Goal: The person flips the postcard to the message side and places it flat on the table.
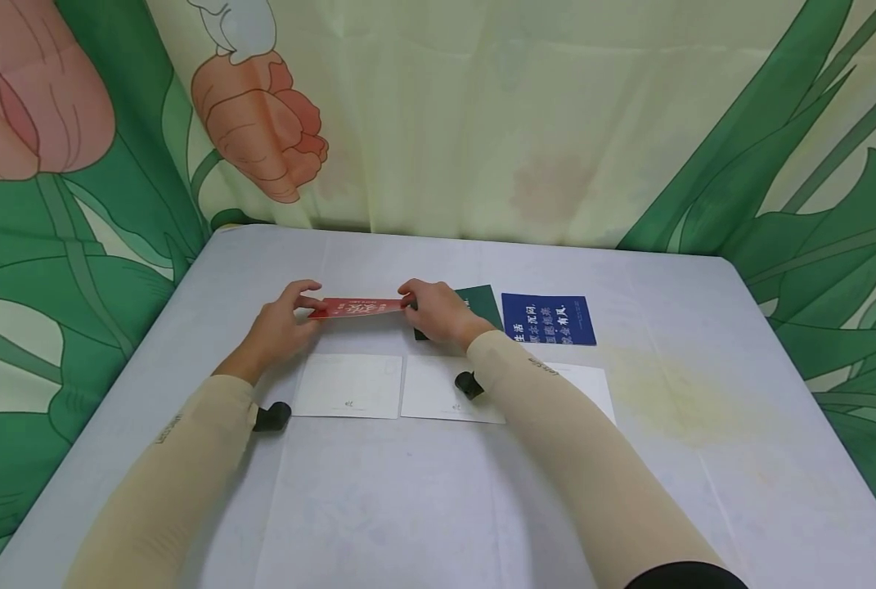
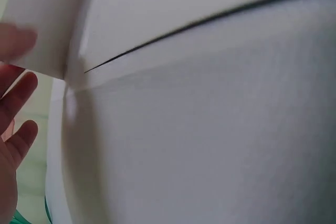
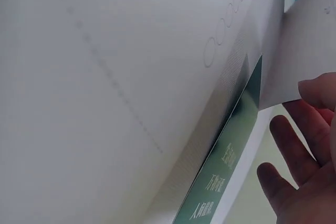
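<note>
Nearest the person, two white rectangular paper cards are lying face down side by side on the pale lavender table [image 1: 379, 507]: the left white card [image 1: 348, 386] and the middle white card [image 1: 445, 391], with a third white card [image 1: 588, 384] showing partly from under the right forearm. Black wrist-camera mounts are sitting under both beige sleeves.

Just beyond these, both hands are holding a thin red rectangular paper card with white lettering [image 1: 357, 307] level above the table, lifted clear of the white cards. The left hand [image 1: 279, 323] is pinching its left end between thumb and curled fingers [image 1: 307, 288]; the right hand [image 1: 441, 311] is pinching the right end the same way. In the wrist views only the card's pale underside and loosely bent fingertips are showing, blurred.

To do this well, I judge the pinches should be staying light and at the very edges, so the card is neither bowing nor creasing, and both ends should be travelling at the same height.

Farther back, partly behind the right hand, a dark green printed card [image 1: 482, 304] is lying flat, and just right of it a blue card with white characters [image 1: 548, 319]. Behind the table, a floral curtain in green and pink [image 1: 482, 123] is hanging.
</note>
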A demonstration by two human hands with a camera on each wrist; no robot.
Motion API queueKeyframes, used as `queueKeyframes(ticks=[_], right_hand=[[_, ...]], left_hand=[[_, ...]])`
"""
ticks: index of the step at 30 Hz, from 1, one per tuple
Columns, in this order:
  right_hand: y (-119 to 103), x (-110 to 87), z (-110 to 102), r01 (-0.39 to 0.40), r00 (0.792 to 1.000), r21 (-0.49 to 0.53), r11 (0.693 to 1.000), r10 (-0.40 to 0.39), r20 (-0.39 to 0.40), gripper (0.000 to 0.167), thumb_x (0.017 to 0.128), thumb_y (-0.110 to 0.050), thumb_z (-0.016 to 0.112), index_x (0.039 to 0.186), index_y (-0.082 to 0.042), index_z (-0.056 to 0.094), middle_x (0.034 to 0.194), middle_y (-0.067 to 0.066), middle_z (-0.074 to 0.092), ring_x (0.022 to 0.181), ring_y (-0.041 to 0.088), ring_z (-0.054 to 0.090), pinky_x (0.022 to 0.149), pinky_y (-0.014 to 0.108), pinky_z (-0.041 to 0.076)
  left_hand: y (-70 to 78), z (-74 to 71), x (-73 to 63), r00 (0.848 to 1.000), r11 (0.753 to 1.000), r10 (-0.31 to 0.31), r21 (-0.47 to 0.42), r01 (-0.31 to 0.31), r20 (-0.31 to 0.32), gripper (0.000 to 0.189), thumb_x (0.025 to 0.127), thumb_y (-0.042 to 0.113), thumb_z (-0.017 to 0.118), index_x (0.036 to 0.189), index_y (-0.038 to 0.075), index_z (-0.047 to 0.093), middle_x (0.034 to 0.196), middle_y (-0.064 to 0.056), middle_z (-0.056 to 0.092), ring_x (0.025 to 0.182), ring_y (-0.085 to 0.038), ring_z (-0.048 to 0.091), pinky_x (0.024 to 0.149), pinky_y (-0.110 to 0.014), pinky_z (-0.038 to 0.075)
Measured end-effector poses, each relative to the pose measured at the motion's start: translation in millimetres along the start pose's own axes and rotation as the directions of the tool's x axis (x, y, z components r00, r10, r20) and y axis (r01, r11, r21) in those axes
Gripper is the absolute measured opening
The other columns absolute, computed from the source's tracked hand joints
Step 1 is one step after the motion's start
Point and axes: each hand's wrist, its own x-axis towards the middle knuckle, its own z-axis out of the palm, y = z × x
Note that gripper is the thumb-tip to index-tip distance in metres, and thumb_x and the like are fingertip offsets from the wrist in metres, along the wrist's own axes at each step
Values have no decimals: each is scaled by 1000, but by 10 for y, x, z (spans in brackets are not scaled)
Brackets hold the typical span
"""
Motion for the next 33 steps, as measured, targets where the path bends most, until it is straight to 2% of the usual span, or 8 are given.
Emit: queueKeyframes(ticks=[2, 5, 11, 14, 17, 20, 23, 33], right_hand=[[-4, -2, 4, -6, 1000, 20, 1000, 6, -9, 41, 102, -19, 54, 141, -10, 52, 130, 1, 65, 125, 20, 54, 108, 37, 40], [-2, -5, 10, -8, 1000, 43, 999, 9, -29, 40, 102, -18, 53, 141, -10, 53, 129, 1, 66, 125, 20, 55, 107, 36, 41], [-12, 2, 11, -9, 997, 96, 995, 16, -74, 41, 102, -16, 54, 142, -10, 52, 121, 6, 66, 111, 19, 61, 100, 35, 47], [-15, -1, 16, -9, 994, 158, 987, 25, -105, 44, 101, -14, 54, 144, -10, 47, 115, 6, 66, 102, 18, 62, 96, 36, 48], [-10, -11, 27, 1, 988, 224, 975, 34, -153, 49, 100, -12, 54, 147, -10, 40, 112, 6, 67, 98, 18, 63, 95, 37, 49], [-9, -24, 34, 21, 978, 272, 962, 37, -205, 53, 100, -10, 54, 148, -11, 34, 110, 6, 68, 97, 19, 65, 93, 37, 49], [-17, -30, 36, 38, 971, 312, 949, 39, -237, 53, 100, -10, 54, 148, -12, 32, 108, 6, 67, 95, 19, 65, 89, 37, 51], [-62, -42, 51, 60, 965, 393, 918, 48, -258, 47, 101, -11, 56, 142, -13, 35, 107, 6, 59, 94, 20, 61, 82, 33, 53]], left_hand=[[0, 11, -8, 999, 1000, -1, -21, 1, -33, 48, 97, 4, 60, 140, 7, 39, 125, -19, 65, 136, -41, 43, 110, -61, 31], [8, 17, -15, 994, 997, 37, -61, -44, -106, 36, 98, 3, 59, 130, 3, 42, 117, -21, 68, 126, -42, 53, 106, -58, 37], [27, 48, 11, 969, 991, 93, -69, -112, -230, 24, 98, 4, 59, 114, 0, 41, 103, -25, 63, 106, -43, 61, 98, -55, 45], [53, 72, 19, 956, 990, 94, -78, -120, -278, 26, 97, 2, 58, 115, -1, 40, 99, -25, 60, 99, -42, 61, 94, -53, 47], [77, 80, 24, 947, 987, 91, -96, -126, -307, 33, 97, 1, 59, 123, -2, 39, 107, -28, 61, 98, -41, 62, 92, -52, 49], [82, 80, 33, 945, 986, 85, -110, -125, -314, 36, 97, 1, 60, 128, -3, 42, 118, -28, 59, 102, -41, 63, 92, -52, 49], [70, 81, 41, 954, 988, 74, -112, -111, -292, 33, 97, 2, 60, 127, -3, 49, 125, -26, 57, 106, -40, 62, 93, -52, 50], [9, 70, 47, 982, 995, 27, -87, -44, -188, 35, 98, 7, 59, 132, -1, 55, 129, -23, 57, 106, -38, 60, 93, -51, 51]])
